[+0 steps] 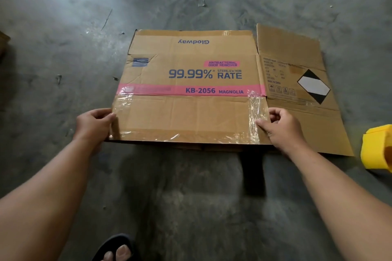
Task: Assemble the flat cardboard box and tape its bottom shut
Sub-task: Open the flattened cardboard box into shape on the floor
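A flattened brown cardboard box (191,82) lies on the concrete floor, printed with a pink band and blue lettering. Old clear tape shines along its near flap (182,118). My left hand (94,123) pinches the left edge of that near flap, thumb on top. My right hand (280,127) grips the flap's right edge, thumb pressed on the taped corner. The near edge is raised slightly off the floor. A side panel with a black and white diamond label (314,87) lies flat to the right.
A yellow object (377,148) sits on the floor at the right edge, beside the box's side panel. My sandalled foot (118,250) shows at the bottom. A brown corner of another item (3,42) pokes in at the far left. Grey concrete floor (63,27) surrounds the box.
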Motion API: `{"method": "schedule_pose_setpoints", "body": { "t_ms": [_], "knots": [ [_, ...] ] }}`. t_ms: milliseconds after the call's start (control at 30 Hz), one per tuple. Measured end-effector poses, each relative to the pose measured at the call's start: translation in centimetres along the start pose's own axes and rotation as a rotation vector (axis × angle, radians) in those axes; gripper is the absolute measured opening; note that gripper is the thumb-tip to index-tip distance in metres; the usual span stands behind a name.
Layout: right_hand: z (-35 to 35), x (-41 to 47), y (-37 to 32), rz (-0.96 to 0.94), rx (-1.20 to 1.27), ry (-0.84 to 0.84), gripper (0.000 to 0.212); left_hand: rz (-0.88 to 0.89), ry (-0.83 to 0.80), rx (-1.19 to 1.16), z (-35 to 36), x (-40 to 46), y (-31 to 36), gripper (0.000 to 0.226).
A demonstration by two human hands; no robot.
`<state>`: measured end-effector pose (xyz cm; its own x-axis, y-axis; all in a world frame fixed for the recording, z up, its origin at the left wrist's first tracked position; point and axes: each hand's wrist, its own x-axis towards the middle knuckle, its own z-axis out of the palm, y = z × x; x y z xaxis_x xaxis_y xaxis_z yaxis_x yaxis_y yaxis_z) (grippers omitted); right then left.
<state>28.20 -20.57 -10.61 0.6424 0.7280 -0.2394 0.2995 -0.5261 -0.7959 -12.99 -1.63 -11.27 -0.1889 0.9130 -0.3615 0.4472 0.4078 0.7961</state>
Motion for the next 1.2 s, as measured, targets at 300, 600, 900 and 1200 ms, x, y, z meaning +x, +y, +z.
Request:
{"method": "schedule_pose_setpoints", "body": {
  "t_ms": [300, 600, 900, 1200],
  "knots": [
    [-8.0, 3.6, -6.3, -0.142, 0.187, 0.105, 0.03, 0.249, -0.148, -0.189, -1.5, -0.1, 11.1, 0.009],
    [-14.4, 4.0, -10.5, -0.216, 0.461, 0.122, 0.084, 0.401, -0.152, -0.333, -1.0, -3.2, 18.8, 0.012],
    [-14.3, 4.3, -8.9, -0.199, 0.411, 0.136, 0.045, 0.379, -0.166, -0.418, 0.6, -3.9, 16.7, 0.02],
    [-14.3, 5.8, -8.5, -0.289, 0.252, 0.26, 0.024, 0.451, -0.129, -0.388, 2.8, -3.4, 16.7, 0.043]
  ]
}}
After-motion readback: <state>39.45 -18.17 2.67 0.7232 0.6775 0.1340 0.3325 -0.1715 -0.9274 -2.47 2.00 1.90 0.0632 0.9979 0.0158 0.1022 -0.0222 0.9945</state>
